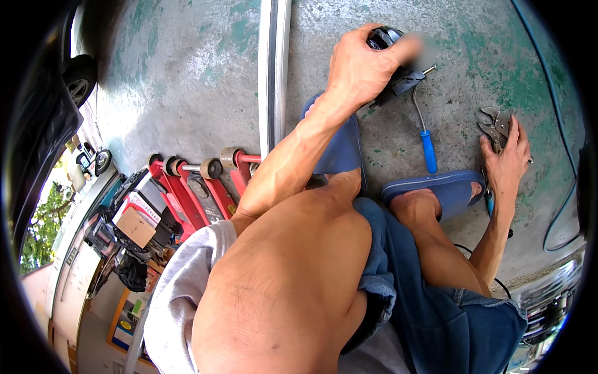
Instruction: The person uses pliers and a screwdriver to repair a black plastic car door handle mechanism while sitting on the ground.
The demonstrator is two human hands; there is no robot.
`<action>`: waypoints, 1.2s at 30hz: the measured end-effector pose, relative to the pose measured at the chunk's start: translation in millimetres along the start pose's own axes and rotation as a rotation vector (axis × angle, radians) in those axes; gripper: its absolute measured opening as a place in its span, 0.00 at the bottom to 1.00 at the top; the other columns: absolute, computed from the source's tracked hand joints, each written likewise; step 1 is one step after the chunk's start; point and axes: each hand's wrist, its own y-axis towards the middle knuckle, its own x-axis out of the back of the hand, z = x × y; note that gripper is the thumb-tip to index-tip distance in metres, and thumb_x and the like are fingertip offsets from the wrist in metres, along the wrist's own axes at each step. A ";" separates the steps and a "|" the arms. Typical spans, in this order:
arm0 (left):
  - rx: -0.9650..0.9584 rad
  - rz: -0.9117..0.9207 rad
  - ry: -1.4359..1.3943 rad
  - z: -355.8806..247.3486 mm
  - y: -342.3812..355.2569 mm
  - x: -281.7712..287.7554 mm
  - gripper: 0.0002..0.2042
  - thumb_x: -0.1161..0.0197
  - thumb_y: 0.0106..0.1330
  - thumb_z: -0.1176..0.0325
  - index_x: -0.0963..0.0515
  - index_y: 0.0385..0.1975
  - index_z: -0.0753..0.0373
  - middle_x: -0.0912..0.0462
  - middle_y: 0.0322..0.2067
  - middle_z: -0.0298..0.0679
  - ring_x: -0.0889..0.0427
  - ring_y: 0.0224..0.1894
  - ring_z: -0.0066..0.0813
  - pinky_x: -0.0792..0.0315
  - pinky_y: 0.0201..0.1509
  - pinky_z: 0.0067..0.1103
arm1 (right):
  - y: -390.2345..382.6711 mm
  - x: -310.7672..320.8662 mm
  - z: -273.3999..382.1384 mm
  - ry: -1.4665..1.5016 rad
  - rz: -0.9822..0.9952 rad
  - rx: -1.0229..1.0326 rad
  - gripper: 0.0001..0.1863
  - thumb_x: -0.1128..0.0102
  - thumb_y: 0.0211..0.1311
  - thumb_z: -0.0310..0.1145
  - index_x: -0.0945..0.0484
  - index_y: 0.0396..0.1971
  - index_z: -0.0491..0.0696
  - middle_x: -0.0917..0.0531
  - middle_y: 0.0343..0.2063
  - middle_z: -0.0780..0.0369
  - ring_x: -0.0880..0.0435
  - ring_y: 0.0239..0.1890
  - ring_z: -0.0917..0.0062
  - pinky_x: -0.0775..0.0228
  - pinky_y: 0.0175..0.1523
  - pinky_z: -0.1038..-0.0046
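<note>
Grasping a black part (398,82) with a bolt (429,70) sticking out at its side, the left hand (363,64) curls over it from above, above the worn gray-green floor (455,43); a blurred patch by the thumb hides some detail. The right hand (506,153) has its thumb and fingers around metal locking pliers (496,129), well apart from the black part, jaws pointing away from the person; whether the pliers are lifted off the floor I cannot tell. Between the hands lies a bent-shaft tool (428,149) with a blue handle, its thin tip end near the black part. Blue sandals (436,192) are on the feet, and a pale metal rail (274,75) runs to the left, with red floor jacks (199,196) beyond.
</note>
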 end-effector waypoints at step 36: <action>-0.346 -0.331 0.553 6.5 17.4 -18.1 0.31 0.31 0.61 0.45 0.22 0.54 0.65 0.18 0.43 0.55 0.17 0.43 0.53 0.22 0.47 0.38 | 6.7 81.6 12.0 -0.018 0.091 0.042 0.12 0.32 0.60 0.38 0.22 0.37 0.47 0.22 0.35 0.55 0.18 0.39 0.54 0.25 0.42 0.56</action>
